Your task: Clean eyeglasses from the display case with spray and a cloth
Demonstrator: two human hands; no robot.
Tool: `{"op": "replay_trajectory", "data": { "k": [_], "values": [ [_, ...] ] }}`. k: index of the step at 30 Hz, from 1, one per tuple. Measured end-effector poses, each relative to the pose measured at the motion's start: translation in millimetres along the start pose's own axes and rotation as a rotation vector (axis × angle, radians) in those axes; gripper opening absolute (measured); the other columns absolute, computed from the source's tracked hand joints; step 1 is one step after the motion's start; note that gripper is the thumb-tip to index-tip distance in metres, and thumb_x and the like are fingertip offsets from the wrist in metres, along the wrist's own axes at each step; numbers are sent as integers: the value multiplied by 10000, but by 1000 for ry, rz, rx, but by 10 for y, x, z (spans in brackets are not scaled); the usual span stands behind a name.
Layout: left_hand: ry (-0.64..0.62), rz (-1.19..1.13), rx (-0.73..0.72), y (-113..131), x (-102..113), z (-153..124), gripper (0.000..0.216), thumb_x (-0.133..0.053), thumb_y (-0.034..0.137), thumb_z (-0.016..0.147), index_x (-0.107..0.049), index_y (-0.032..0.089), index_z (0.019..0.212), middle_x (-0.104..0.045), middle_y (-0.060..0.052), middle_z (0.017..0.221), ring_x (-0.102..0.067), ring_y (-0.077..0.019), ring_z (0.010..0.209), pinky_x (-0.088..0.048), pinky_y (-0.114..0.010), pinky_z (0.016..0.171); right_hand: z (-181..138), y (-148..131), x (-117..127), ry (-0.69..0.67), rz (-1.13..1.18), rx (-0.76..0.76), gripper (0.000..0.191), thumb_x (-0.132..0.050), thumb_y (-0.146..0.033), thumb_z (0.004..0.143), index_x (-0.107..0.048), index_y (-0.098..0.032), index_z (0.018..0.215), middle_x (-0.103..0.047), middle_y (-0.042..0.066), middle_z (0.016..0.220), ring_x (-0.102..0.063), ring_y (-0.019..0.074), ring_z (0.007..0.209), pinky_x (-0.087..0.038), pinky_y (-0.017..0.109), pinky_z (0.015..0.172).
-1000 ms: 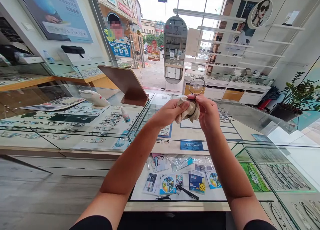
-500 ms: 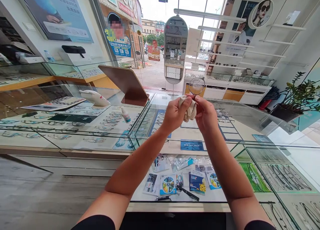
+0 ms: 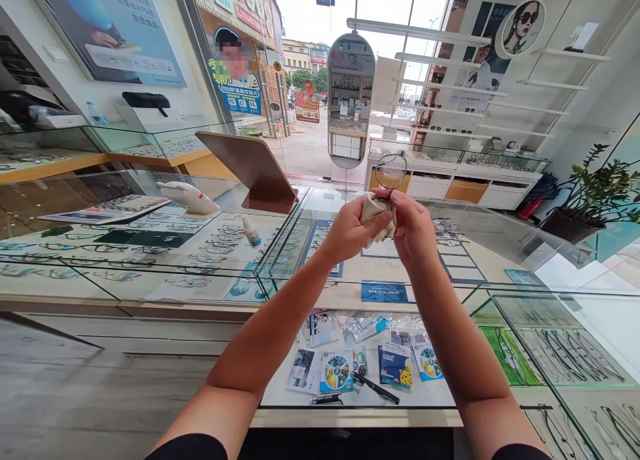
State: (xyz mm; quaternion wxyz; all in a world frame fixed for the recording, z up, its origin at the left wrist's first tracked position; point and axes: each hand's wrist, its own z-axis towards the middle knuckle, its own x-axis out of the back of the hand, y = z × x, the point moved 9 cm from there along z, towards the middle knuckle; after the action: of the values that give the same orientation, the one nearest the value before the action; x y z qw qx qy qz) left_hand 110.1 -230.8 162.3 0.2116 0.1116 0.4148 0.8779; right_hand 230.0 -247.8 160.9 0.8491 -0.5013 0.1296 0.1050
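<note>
Left hand point(image 3: 347, 232) pinches cloth point(image 3: 373, 210), right hand point(image 3: 416, 230) glasses point(image 3: 392, 171) — beyond, a poster point(image 3: 239, 99) reads "STELLEST".

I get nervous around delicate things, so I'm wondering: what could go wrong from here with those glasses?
Dropping: the right hand seems to pinch the round-rimmed eyeglasses at a small spot, so a loose grip could let them fall toward the glass display counter below.
Bending: the left hand bunches a beige cloth just below the exposed round lens; uneven pressure might twist the thin frame.
</note>
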Motion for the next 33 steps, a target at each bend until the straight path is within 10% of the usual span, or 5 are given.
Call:
{"op": "replay_trajectory", "data": {
  "k": [6, 15, 26, 33],
  "values": [
    [198, -30, -35, -39, 23, -40, 617, -788, 809, 957, -693, 200, 916, -635, 3, 709, -605, -136, 607, -512, -270, 559, -12, -18, -59, -67, 22, -40, 256, -854, -518, 845, -920, -286, 931, -898, 50, 1133, -784, 258, 1005, -633, 373, 757],
    [-231, 26, 34, 156, 15, 9, 531, -916, 673, 906, -733, 184, 1001, -700, -39, 822, -592, -140, 671, -480, -269, 582, 16, -101, 59, -55, 1, 39, 187, -877, -484, 876, -920, -317, 946, -890, 31, 1159, -778, 276, 1160, -665, 413, 933],
    [76, -12, -6, 41, 64, 9, 597, -883, 760, 897, -738, 181, 888, -673, -15, 745, -611, -128, 666, -512, -256, 596, -7, 14, -82, -107, 24, -41, 334, -903, -614, 844, -879, -305, 967, -883, 34, 1147, -741, 217, 897, -578, 347, 689],
    [27, -123, 128, -158, 215, 101, 702, -873, 848, 849, -696, 172, 781, -598, 2, 651, -531, -100, 538, -431, -251, 486, 70, -50, 117, 12, 62, 40, 274, -929, -543, 833, -903, -305, 967, -886, 43, 1192, -776, 249, 1120, -646, 399, 957]
  ]
}}
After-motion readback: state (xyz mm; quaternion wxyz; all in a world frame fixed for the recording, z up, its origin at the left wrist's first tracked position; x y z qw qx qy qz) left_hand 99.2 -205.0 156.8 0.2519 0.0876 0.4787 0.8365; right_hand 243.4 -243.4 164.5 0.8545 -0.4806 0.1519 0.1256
